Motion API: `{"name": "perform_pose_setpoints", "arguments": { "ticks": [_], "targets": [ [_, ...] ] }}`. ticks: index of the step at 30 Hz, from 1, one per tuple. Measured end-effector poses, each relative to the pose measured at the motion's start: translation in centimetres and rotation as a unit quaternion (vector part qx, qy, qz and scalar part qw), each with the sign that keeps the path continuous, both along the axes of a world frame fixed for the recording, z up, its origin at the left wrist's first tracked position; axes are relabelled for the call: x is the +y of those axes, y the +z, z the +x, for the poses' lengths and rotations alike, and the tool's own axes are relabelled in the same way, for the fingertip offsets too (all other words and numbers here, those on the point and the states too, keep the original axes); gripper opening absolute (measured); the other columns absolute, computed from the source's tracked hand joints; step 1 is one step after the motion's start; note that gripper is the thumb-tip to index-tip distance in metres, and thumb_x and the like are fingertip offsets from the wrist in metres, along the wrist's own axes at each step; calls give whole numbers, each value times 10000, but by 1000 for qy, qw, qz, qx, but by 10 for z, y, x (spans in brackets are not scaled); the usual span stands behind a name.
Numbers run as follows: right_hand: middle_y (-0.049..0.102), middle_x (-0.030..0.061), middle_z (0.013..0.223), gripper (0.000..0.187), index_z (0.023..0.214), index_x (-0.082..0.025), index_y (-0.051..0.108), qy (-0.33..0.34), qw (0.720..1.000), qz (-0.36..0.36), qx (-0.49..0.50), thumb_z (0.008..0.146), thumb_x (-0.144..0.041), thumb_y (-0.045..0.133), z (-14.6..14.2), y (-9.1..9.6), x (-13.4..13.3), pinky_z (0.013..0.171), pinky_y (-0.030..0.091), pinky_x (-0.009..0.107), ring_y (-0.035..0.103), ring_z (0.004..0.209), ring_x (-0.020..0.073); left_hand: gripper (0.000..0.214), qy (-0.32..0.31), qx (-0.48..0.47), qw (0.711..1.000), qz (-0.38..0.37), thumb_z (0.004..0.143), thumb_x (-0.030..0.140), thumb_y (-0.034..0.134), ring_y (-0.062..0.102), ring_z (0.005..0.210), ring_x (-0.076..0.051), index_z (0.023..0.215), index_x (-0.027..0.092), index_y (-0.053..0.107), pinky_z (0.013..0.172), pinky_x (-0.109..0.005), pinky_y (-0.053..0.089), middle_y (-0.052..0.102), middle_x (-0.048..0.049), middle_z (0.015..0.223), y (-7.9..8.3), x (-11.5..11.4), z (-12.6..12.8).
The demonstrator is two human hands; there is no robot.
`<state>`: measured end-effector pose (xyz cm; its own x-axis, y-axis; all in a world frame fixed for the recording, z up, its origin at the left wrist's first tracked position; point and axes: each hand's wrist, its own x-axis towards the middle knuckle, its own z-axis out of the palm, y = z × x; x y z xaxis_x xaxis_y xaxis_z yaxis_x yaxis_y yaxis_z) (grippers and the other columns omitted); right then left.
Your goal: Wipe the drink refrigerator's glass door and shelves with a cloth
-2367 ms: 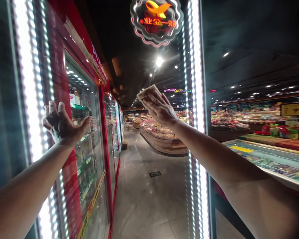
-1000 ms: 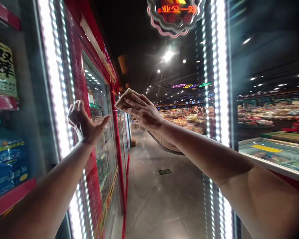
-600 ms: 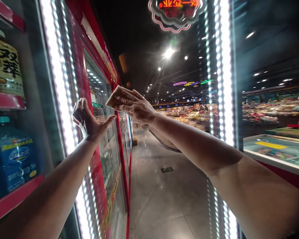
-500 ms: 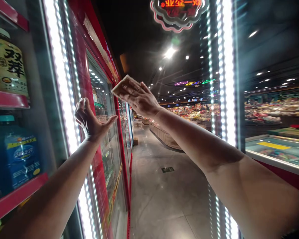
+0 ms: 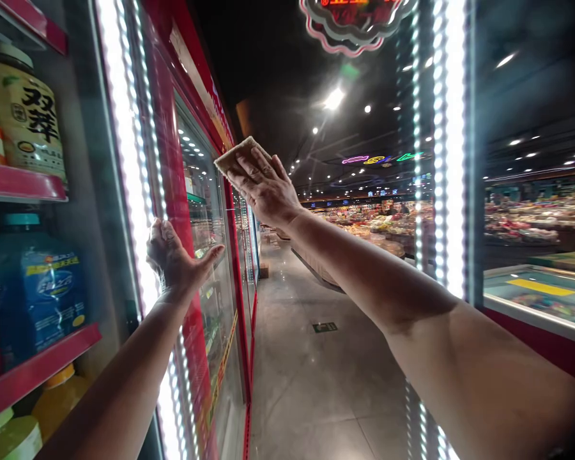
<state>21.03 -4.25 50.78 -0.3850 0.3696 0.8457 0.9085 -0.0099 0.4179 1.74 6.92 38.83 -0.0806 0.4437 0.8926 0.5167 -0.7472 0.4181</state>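
Observation:
My right hand (image 5: 271, 195) is stretched forward with its fingers laid flat over a folded beige-brown cloth (image 5: 242, 156). The cloth faces a see-through glass door pane, though exact contact is hard to make out. My left hand (image 5: 177, 259) is lower and to the left, beside the bright LED strip (image 5: 124, 140). Its thumb sticks out to the right, away from the bent fingers, and I see nothing held in it. Its fingertips are near or against the strip; contact cannot be told.
Cooler shelves (image 5: 38, 367) at left carry a yellow-labelled jar (image 5: 33, 121), a blue-labelled bottle (image 5: 43, 287) and others. Red-framed glass coolers (image 5: 211, 255) line the left side. A chest freezer (image 5: 541, 294) stands at right. Grey tiled floor (image 5: 311, 396) runs down the aisle.
My right hand and the cloth have turned slightly more upright, with the fingers pointing higher. My left hand sits a little lower. The whole view has shifted slightly, with the shelves showing more.

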Motion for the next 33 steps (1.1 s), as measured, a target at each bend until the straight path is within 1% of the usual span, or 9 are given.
{"name": "perform_pose_setpoints", "arguments": {
  "ticks": [6, 11, 15, 17, 22, 27, 29, 31, 33],
  "targets": [
    [381, -134, 1645, 609, 1568, -467, 390, 28, 992, -79, -97, 1022, -226, 513, -15, -3, 6, 1314, -47, 629, 106, 1618, 226, 1419, 5, -11, 1000, -26, 607, 838, 718, 110, 1582, -448, 1648, 101, 96, 1269, -650, 111, 129, -248, 1708, 3, -3, -1],
    [333, -128, 1665, 618, 1578, -456, 378, 5, 998, -40, -38, 1022, -204, 477, -28, 9, 12, 1318, -70, 595, 101, 1618, 228, 1492, 6, -29, 999, -37, 559, 807, 787, 142, 1554, -500, 1645, 82, 66, 1260, -678, 144, 170, -287, 1666, 6, -7, 0],
    [288, -116, 1684, 607, 1583, -427, 384, 5, 989, -88, -116, 1017, -231, 486, -33, 0, 17, 1320, -63, 584, 128, 1615, 246, 1490, 6, -30, 999, -29, 582, 859, 731, 145, 1548, -519, 1644, 61, 56, 1261, -689, 137, 189, -298, 1658, 4, -9, 0],
    [297, -118, 1681, 616, 1584, -437, 373, 11, 985, -97, -141, 1015, -225, 479, -34, -2, 20, 1311, -81, 599, 130, 1615, 245, 1498, 8, -28, 999, -31, 576, 877, 719, 143, 1550, -518, 1646, 71, 50, 1259, -688, 146, 188, -296, 1660, 3, -10, 0],
    [376, -121, 1646, 596, 1552, -467, 424, -9, 995, -46, -84, 1018, -203, 455, -50, 4, 34, 1320, -88, 555, 143, 1613, 232, 1551, 28, -25, 999, -37, 530, 880, 743, 200, 1521, -530, 1644, 70, 31, 1229, -697, 197, 213, -315, 1638, 7, -9, -1],
    [295, -98, 1680, 554, 1545, -389, 465, -12, 975, -120, -186, 1025, -205, 419, -70, -4, 46, 1322, -52, 540, 163, 1608, 225, 1637, 41, -24, 998, -37, 461, 926, 727, 282, 1466, -537, 1640, 57, -6, 1219, -699, 213, 283, -331, 1583, 11, -11, -1],
    [304, -115, 1670, 575, 1533, -425, 467, -11, 978, -115, -174, 1015, -180, 414, -75, 0, 50, 1314, -87, 542, 177, 1603, 219, 1608, 43, -22, 998, -37, 507, 906, 733, 249, 1488, -542, 1638, 54, -28, 1236, -693, 179, 239, -340, 1603, 12, -15, -2],
    [302, -125, 1664, 576, 1508, -458, 490, -20, 989, -86, -121, 1015, -173, 407, -80, 6, 55, 1311, -104, 524, 184, 1599, 226, 1590, 41, -26, 998, -41, 538, 879, 748, 214, 1509, -550, 1637, 71, -68, 1238, -702, 167, 190, -343, 1626, 13, -18, -2],
    [254, -116, 1678, 547, 1501, -448, 505, -33, 993, -64, -92, 1029, -197, 393, -87, 11, 59, 1320, -58, 491, 155, 1602, 228, 1620, 40, -37, 997, -46, 517, 881, 758, 172, 1526, -560, 1635, 85, -104, 1229, -717, 175, 150, -346, 1642, 13, -19, -2]
  ]
}}
